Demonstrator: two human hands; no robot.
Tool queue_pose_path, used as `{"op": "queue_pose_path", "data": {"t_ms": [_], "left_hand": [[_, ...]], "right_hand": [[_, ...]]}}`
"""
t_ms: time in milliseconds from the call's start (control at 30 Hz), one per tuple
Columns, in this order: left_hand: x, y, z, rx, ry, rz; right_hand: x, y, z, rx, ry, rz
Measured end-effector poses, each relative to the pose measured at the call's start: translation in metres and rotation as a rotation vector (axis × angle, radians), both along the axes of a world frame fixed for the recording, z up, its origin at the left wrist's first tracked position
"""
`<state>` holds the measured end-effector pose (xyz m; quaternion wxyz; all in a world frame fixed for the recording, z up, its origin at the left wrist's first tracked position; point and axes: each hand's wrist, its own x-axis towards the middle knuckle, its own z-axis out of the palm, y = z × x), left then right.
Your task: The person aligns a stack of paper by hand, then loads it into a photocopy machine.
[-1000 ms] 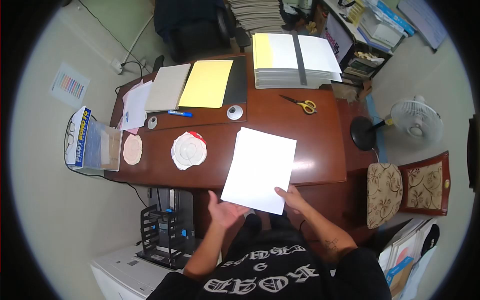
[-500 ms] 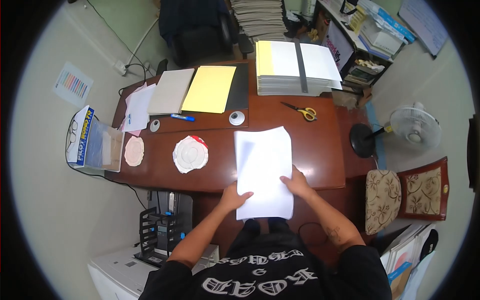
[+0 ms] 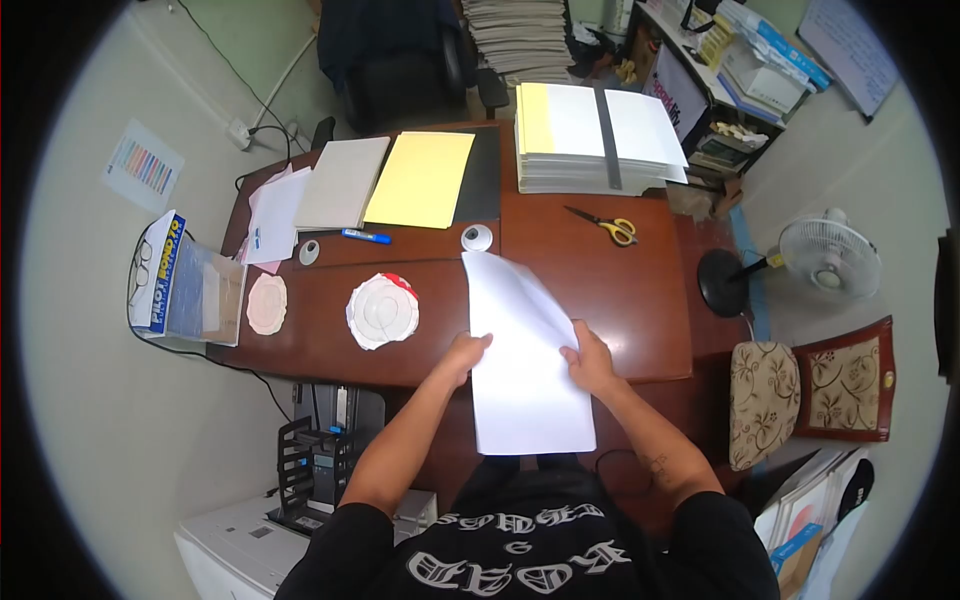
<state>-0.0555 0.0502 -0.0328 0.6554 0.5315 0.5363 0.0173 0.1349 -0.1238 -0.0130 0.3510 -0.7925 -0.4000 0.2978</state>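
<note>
A stack of white paper (image 3: 530, 390) is held between my hands over the front edge of the desk. My left hand (image 3: 465, 355) grips its left edge with the thumb on top. On the opposite edge, my right hand (image 3: 592, 358) is closed with its thumb over the sheets. The upper right part of the paper bends upward in a curve. Which fingers lie beneath the stack is hidden. Scissors with yellow handles (image 3: 604, 226) lie on the desk beyond the paper.
The brown desk (image 3: 640, 320) carries a tall strapped paper pile (image 3: 570, 170), a yellow sheet stack (image 3: 420, 180), a grey stack (image 3: 343, 185), a blue marker (image 3: 366, 236) and a round white dish-like object (image 3: 382, 312). A fan (image 3: 828, 255) and a chair (image 3: 848, 385) stand at right, a printer (image 3: 240, 535) lower left.
My left hand has shifted up along the paper's edge, and my right hand has risen slightly. The stack's top right side, flatter before, now curls, and its lower end sits nearer my body.
</note>
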Motion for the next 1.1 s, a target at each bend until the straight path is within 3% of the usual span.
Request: {"op": "queue_pose_path", "data": {"t_ms": [33, 67, 133, 167, 200, 300, 333, 367, 433, 533, 633, 667, 700, 733, 800, 900, 967, 1033, 1100], "left_hand": [[0.003, 0.003, -0.005, 0.107, 0.039, -0.022], [0.006, 0.0, -0.012, 0.312, 0.143, -0.098], [0.012, -0.026, 0.027, 0.705, 0.364, -0.256], [0.01, -0.033, 0.033, 0.744, 0.357, -0.294], [0.014, -0.033, 0.038, 0.793, 0.344, -0.321], [0.02, -0.009, 0.008, 0.773, 0.248, -0.211], [0.021, 0.007, -0.007, 0.741, 0.205, -0.145], [0.017, 0.023, -0.012, 0.238, -0.048, 0.019], [0.011, 0.026, -0.011, 0.177, -0.134, 0.06], [0.017, 0.008, 0.011, 0.746, 0.272, -0.222], [0.031, -0.021, 0.078, 0.703, 0.203, -0.367], [0.029, -0.029, 0.06, 0.798, 0.042, -0.328], [0.027, -0.037, 0.041, 0.891, -0.123, -0.287], [0.03, -0.042, 0.036, 0.943, -0.281, -0.275], [0.036, -0.056, 0.022, 1.001, -0.292, -0.333], [0.034, -0.05, -0.015, 1.141, -0.149, -0.356], [0.03, -0.049, 0.006, 1.08, -0.19, -0.367], [0.041, -0.051, 0.001, 1.172, -0.203, -0.4], [0.04, -0.053, 0.002, 1.092, -0.181, -0.383]], "right_hand": [[0.001, 0.002, -0.002, 0.027, -0.052, 0.033], [0.01, 0.01, -0.004, -0.031, 0.149, -0.042], [0.028, 0.03, -0.005, -0.16, 0.57, -0.197], [0.028, 0.031, -0.007, -0.226, 0.784, -0.276], [0.027, 0.032, -0.003, -0.185, 0.7, -0.251], [0.021, 0.02, -0.016, 0.001, -0.049, -0.054], [0.019, 0.014, -0.011, 0.141, 0.009, -0.021], [0.019, 0.015, -0.012, 0.15, -0.01, -0.028], [0.018, 0.018, -0.023, 0.167, -0.041, -0.045], [0.04, 0.041, -0.029, -0.14, 0.451, -0.18], [0.025, 0.054, 0.012, -0.195, 0.123, -0.053], [0.007, 0.053, 0.041, -0.193, 0.078, -0.066], [-0.007, 0.051, 0.032, 0.011, 0.226, -0.093], [-0.018, 0.048, 0.014, 0.117, 0.113, -0.04], [-0.029, 0.049, -0.003, 0.202, -0.126, 0.062], [-0.025, 0.047, -0.014, 0.016, -0.43, 0.124], [-0.008, 0.045, -0.022, 0.074, -0.246, 0.049], [-0.024, 0.046, -0.007, 0.114, -0.381, 0.17], [-0.02, 0.047, -0.011, -0.011, -0.344, 0.131]]}}
